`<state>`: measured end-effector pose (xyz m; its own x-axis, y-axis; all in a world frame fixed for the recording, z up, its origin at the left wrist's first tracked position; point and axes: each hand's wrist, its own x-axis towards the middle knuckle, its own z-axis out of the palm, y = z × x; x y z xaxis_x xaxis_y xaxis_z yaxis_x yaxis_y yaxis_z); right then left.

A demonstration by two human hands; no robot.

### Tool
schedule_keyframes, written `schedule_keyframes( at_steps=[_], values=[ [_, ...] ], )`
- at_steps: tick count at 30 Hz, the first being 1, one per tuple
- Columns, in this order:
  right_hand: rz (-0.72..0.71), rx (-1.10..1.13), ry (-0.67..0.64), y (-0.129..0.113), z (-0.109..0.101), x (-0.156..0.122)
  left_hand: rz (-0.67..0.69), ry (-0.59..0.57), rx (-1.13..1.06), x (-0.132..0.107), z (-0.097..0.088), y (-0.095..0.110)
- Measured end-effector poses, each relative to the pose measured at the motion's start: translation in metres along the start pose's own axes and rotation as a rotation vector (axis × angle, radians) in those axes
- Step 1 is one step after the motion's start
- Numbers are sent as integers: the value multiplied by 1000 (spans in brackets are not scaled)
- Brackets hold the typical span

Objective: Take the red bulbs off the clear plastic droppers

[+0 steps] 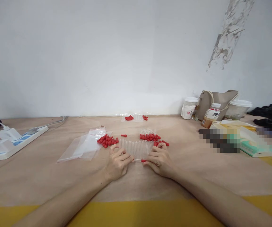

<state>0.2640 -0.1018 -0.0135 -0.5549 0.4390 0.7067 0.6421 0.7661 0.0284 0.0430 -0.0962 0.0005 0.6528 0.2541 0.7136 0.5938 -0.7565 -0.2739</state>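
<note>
My left hand (119, 160) pinches one end of a thin clear glass dropper tube (137, 160) between thumb and forefinger. At the tube's other end, my right hand (159, 160) pinches a red rubber bulb (143, 160), which touches the tube. Just beyond both hands lies a row of bare glass tubes (136, 149), side by side. Loose red bulbs (107, 140) are heaped past my left hand, and one single bulb (124, 135) lies apart. Behind my right hand are several droppers with red bulbs fitted (150, 137). More loose red bulbs (164, 143) sit beside its fingers.
Clear plastic bags (83, 145) lie left of the bulbs. A wrapped pack (137, 118) with red ends rests by the wall. At left is a power strip (23, 140) with chargers. On the right stand a paper cup (189, 107), a bottle (211, 116) and a bag (203, 104).
</note>
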Motion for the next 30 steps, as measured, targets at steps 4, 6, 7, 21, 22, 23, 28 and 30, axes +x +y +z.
schedule_keyframes(
  at_steps=[4, 6, 7, 21, 22, 23, 28, 30],
  values=[
    [-7, 37, -39, 0, -5, -1, 8, 6, -20, -1, -1, 1],
    [1, 52, -49, 5, -9, -3, -13, 11, -44, -4, -2, -3],
    [19, 71, -44, 9, -12, -5, -44, 15, -64, -7, -3, -7],
    [1014, 328, 153, 103, -6, -26, -473, -33, -31, -21, 18, -59],
    [1032, 302, 177, 106, -6, -28, -445, -20, -20, -22, 21, -62],
    [1041, 281, 201, 108, -6, -29, -414, -9, -10, -24, 24, -64],
    [1037, 388, 136, 109, -7, -29, -306, -20, -17, -28, 31, -66],
    [1014, 417, 106, 106, -8, -27, -291, -45, -67, -27, 28, -63]
  ],
)
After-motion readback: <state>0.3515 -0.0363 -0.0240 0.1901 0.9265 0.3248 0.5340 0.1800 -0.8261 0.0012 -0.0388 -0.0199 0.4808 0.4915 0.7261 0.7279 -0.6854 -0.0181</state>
